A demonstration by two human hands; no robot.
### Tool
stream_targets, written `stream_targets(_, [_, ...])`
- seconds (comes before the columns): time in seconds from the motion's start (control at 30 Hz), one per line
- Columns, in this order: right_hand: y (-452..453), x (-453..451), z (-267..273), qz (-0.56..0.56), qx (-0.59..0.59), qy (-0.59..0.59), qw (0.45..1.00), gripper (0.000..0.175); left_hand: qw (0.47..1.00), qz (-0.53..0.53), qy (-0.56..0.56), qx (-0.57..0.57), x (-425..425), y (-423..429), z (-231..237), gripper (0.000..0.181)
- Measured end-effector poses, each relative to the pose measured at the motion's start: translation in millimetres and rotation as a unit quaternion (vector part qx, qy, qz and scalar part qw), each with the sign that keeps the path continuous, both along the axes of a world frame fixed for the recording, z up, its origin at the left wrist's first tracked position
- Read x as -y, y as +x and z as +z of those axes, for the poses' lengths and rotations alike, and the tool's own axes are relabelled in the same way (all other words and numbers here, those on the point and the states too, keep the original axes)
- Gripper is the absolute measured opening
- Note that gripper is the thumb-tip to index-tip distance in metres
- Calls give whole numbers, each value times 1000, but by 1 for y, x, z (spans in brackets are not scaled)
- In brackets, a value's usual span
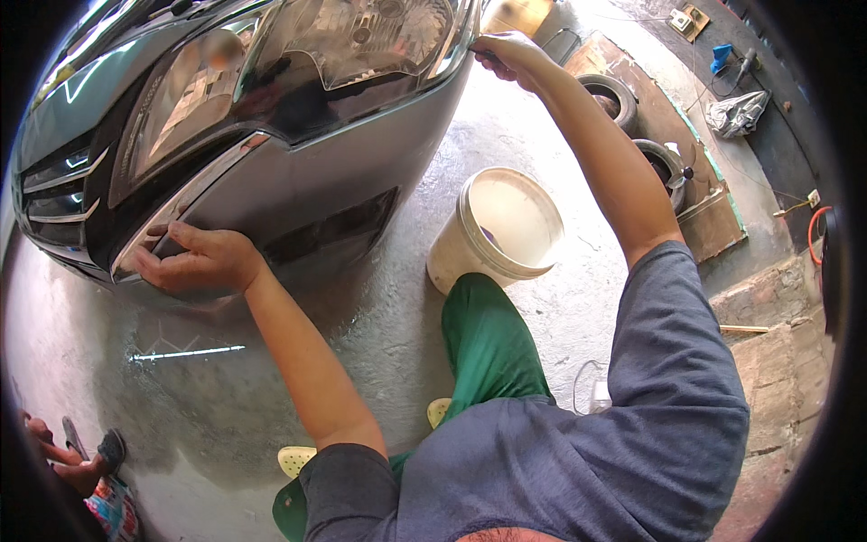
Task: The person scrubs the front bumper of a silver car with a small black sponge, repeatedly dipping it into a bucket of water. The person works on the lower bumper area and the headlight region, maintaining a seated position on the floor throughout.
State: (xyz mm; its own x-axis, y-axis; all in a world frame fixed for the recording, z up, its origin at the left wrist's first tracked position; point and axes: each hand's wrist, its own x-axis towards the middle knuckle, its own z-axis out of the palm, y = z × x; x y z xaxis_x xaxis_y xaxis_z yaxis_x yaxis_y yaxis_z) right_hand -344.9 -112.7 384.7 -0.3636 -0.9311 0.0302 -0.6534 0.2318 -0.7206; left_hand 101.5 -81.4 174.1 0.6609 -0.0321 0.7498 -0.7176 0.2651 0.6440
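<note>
A car's grey front bumper (325, 183) fills the upper left, below a clear headlight (379, 40). My left hand (200, 261) is at the lower front part of the bumper, palm up with curled fingers, beside a light strip (196, 196) along its edge; whether it grips the edge is hard to tell. My right hand (508, 57) reaches to the far side corner of the bumper by the headlight's outer end, its thumb and fingers pinched on the edge there.
A white plastic bucket (443, 251) stands by my knee. Beyond my right arm lie tyres (623, 101) on a brown board (711, 230), a fan blade (681, 175), cables and a crumpled grey bag (738, 112). Another person's feet (95, 461) show at lower left.
</note>
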Motion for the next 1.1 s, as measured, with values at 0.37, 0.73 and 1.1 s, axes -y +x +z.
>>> stream_targets(0.37, [10,-2,11,74,-68,104,990,13,1000,-7,-16,-11,2,0,0,51])
stream_targets(0.73, [-11,16,32,88,74,66,991,15,1000,10,-9,1,0,4,0,50])
stream_targets(1.1, [4,-5,4,68,-60,85,992,19,999,-22,-8,-31,2,-6,-1,53])
